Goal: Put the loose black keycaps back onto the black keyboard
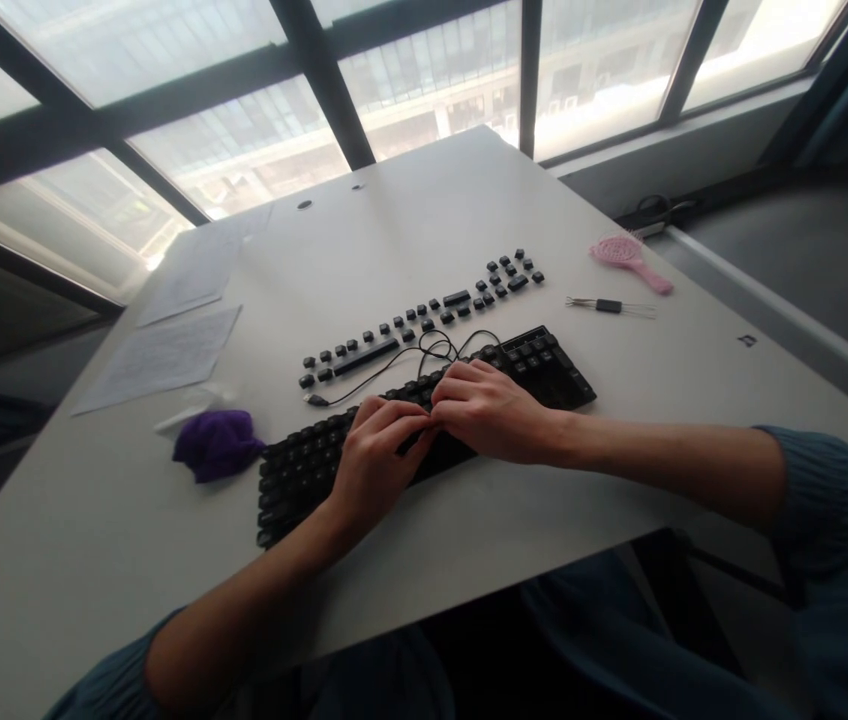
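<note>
A black keyboard [304,470] lies at a slant on the white table, its right end partly bare of keycaps. Over its middle, my left hand [383,455] and my right hand [488,410] meet with their fingertips together. Both have curled, pinched fingers, and whatever small thing may be between them is hidden. Behind the keyboard, loose black keycaps [456,298] lie in rows, long ones among them. The keyboard's thin black cable [375,378] loops between the keycaps and the keyboard, its plug [315,400] resting at the left.
A purple cloth [218,445] sits by the keyboard's left end, near a crumpled white tissue [195,405]. Printed sheets [161,360] lie at far left. To the right are a pink hairbrush [630,260] and a wire keycap puller [609,306]. The white table [424,210] reaches toward the windows.
</note>
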`<move>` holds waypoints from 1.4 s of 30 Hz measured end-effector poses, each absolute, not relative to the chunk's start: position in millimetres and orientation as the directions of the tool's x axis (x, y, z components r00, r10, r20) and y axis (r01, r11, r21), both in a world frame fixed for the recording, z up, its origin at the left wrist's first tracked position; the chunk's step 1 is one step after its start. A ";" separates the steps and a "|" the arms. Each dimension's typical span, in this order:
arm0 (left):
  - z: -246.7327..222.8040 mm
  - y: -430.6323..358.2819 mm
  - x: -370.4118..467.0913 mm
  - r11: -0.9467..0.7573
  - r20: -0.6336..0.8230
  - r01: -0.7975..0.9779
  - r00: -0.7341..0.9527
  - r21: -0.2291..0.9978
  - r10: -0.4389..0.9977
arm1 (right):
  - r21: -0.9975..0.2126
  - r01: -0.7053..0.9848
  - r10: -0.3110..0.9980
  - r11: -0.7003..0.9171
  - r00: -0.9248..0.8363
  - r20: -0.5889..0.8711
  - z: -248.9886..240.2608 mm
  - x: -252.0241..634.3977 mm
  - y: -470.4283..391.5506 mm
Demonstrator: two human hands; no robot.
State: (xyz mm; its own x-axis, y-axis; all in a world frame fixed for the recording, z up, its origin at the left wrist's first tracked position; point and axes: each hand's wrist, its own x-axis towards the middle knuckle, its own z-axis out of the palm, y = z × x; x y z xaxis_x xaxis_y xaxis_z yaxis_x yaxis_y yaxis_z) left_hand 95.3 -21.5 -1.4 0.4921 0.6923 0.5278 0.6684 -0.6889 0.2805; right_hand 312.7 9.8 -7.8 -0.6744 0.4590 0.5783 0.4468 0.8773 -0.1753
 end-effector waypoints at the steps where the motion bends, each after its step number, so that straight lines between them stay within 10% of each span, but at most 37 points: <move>1: -2.6 -20.9 94.4 -0.687 0.525 0.668 0.490 0.288 0.696 | -0.174 0.441 0.454 0.881 -0.678 0.578 -8.4 309.9 9.9; 17: 3.5 -32.2 83.6 -0.628 0.479 0.737 0.470 0.249 0.741 | -0.173 0.399 0.424 0.900 -0.713 0.559 -14.5 306.3 7.4; 27: -2.4 -32.9 82.1 -0.642 0.458 0.680 0.473 0.354 0.753 | -0.444 0.332 0.553 0.832 -0.546 0.630 -2.5 311.8 8.8; 42: 0.8 -30.5 83.4 -0.623 0.519 0.623 0.375 0.473 0.769 | -0.242 0.360 0.433 0.901 -0.714 0.550 -9.1 309.4 1.3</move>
